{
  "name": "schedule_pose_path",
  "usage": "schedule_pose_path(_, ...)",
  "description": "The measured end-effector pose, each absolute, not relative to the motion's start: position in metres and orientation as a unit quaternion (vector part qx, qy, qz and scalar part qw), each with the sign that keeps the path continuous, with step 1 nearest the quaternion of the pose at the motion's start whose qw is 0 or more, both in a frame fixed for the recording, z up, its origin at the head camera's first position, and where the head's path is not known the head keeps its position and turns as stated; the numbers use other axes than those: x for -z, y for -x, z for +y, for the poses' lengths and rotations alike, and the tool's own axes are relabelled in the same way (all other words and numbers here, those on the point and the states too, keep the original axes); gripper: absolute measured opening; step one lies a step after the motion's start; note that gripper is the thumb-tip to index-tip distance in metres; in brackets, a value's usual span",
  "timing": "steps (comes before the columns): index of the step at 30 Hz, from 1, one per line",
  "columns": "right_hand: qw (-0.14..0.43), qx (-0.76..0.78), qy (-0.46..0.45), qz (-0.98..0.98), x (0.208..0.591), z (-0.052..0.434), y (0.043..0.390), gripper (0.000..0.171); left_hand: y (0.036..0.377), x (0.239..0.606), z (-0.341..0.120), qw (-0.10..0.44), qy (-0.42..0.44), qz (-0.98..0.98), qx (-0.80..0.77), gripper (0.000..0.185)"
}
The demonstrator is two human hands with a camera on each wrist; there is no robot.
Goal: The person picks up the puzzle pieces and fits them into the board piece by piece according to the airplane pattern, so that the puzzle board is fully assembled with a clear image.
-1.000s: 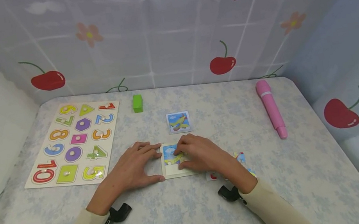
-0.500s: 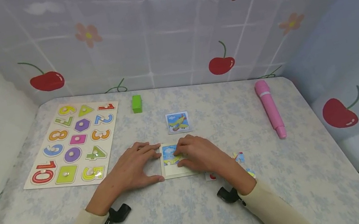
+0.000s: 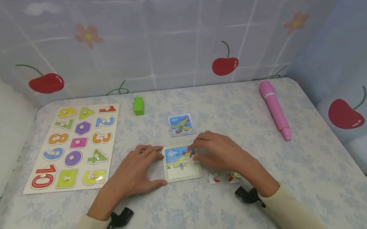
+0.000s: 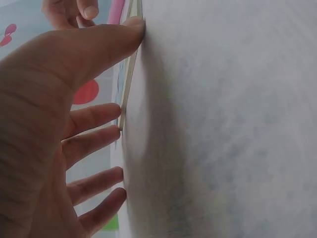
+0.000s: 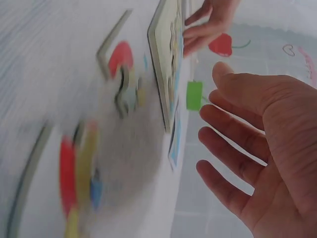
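A cream puzzle board (image 3: 184, 175) lies before me, several airplane pieces (image 3: 174, 160) fitted along its upper part. My left hand (image 3: 138, 170) has its fingers spread, thumb and fingertips touching the board's left edge. At the board's right side is my right hand (image 3: 220, 151), fingertips beside a red-and-blue piece (image 3: 190, 151) at the upper right. In the right wrist view, the right hand's fingers (image 5: 233, 136) are loosely bent, with nothing seen between them. A loose piece with red on it (image 3: 214, 177) and another piece (image 3: 233, 177) lie below the right hand.
Above the board rests an airplane picture card (image 3: 181, 125). A green block (image 3: 139, 106) stands farther back. To the left lies a number-and-shape knob board (image 3: 72, 149). A pink microphone-like stick (image 3: 275, 109) is at the right. A patterned curtain (image 3: 155, 34) borders the table's back.
My right hand has shifted right from over the pieces, uncovering the middle and upper-right part of the puzzle. The left hand has stayed at the board's left edge.
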State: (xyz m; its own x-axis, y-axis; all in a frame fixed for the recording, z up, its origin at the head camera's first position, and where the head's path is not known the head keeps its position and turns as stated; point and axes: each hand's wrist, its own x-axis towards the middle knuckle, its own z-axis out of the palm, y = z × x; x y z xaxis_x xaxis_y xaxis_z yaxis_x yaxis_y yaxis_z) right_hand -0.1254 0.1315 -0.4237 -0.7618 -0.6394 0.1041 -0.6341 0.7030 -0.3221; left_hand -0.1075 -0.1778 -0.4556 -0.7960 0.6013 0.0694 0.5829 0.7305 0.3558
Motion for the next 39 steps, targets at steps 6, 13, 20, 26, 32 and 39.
schedule_pose_path(6, -0.005, 0.180, 0.311, 0.933, 0.419, 0.161, 0.120, 0.030, 0.101, 0.451, -0.170, 0.024, -0.322, 0.928, -0.183, 0.075)
schedule_pose_path(13, -0.021, 0.185, 0.286, 0.940, 0.418, 0.190, 0.112, 0.030, 0.089, 0.449, -0.154, 0.033, -0.335, 0.927, -0.165, 0.073)
schedule_pose_path(20, -0.026, 0.204, 0.251, 0.946, 0.421, 0.219, 0.099, 0.034, 0.086, 0.450, -0.148, 0.010, -0.343, 0.929, -0.137, 0.063)
schedule_pose_path(26, -0.022, 0.240, 0.231, 0.943, 0.425, 0.240, 0.094, 0.037, 0.087, 0.452, -0.148, 0.003, -0.348, 0.927, -0.137, 0.058)
schedule_pose_path(32, -0.002, 0.261, 0.222, 0.940, 0.429, 0.252, 0.092, 0.039, 0.089, 0.453, -0.149, 0.011, -0.337, 0.929, -0.150, 0.059)
schedule_pose_path(39, 0.026, 0.278, 0.212, 0.937, 0.437, 0.260, 0.089, 0.041, 0.097, 0.454, -0.159, 0.035, -0.321, 0.931, -0.172, 0.069)
